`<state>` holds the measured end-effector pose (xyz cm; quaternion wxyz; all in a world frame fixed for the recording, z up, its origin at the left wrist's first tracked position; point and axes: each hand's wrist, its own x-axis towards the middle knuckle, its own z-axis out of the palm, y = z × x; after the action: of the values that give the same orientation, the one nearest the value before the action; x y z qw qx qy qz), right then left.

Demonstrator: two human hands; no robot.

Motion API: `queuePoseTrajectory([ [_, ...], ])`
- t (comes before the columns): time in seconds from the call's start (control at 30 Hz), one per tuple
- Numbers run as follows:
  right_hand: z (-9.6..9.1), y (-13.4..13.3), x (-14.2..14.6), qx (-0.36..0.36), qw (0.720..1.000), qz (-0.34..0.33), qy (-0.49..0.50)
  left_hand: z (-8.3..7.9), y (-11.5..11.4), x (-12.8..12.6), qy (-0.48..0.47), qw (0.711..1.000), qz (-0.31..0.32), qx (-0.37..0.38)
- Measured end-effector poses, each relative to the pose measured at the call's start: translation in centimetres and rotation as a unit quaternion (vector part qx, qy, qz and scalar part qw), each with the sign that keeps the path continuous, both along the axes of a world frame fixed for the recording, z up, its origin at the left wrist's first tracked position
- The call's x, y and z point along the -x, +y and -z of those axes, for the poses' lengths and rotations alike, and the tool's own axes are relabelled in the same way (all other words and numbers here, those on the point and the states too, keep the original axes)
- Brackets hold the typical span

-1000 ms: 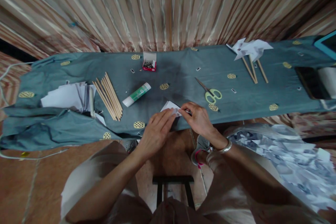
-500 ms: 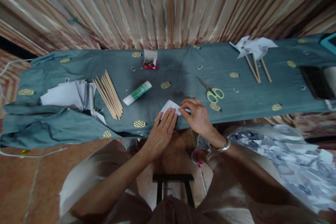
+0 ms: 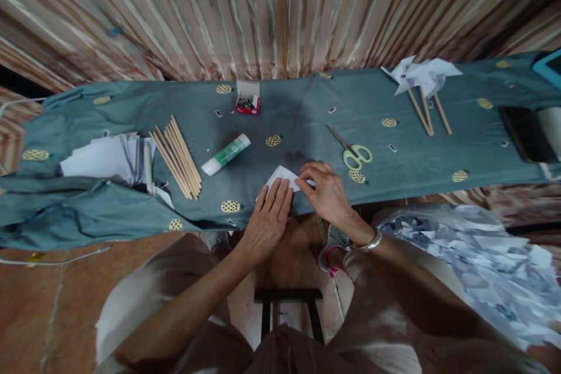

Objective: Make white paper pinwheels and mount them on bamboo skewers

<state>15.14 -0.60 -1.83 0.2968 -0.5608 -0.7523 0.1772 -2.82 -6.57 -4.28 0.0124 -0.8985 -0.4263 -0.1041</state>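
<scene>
A small folded piece of white paper lies on the green cloth near the table's front edge. My left hand rests flat on it, fingers stretched out. My right hand pinches the paper's right corner between thumb and fingers; the other fingers are curled. Beyond my hands lie scissors with pale green handles and a green and white glue stick. Farther back stands an open red box of small metal pins or tacks.
Several wooden sticks and a stack of white paper lie to the left. Paper pinwheels on sticks rest at the back right, near a dark phone-like object. A bag of paper pieces stands by my right leg.
The view has shifted slightly. Both hands stay on the folded paper in nearly the same pose; nothing else has visibly moved.
</scene>
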Motion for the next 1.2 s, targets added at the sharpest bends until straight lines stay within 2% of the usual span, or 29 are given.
queuePoseTrajectory([
  [0.6, 0.1, -0.2, 0.1, 0.005, 1.0, 0.001, -0.004, -0.2, 0.0, -0.1, 0.009, 1.0, -0.007, 0.007],
  [0.9, 0.2, -1.1, 0.0, -0.017, 1.0, -0.017, -0.016, -0.3, 0.0, -0.1, 0.009, 1.0, 0.0, 0.005],
  [1.03, 0.5, -1.4, -0.6, -0.006, 1.0, -0.005, -0.006, -0.2, 0.0, 0.7, 0.002, 1.0, 0.009, 0.007],
  [1.2, 0.7, -1.7, -2.0, -0.002, 1.0, 0.008, 0.015, -0.1, -0.4, 2.8, -0.023, 1.0, 0.008, 0.007],
])
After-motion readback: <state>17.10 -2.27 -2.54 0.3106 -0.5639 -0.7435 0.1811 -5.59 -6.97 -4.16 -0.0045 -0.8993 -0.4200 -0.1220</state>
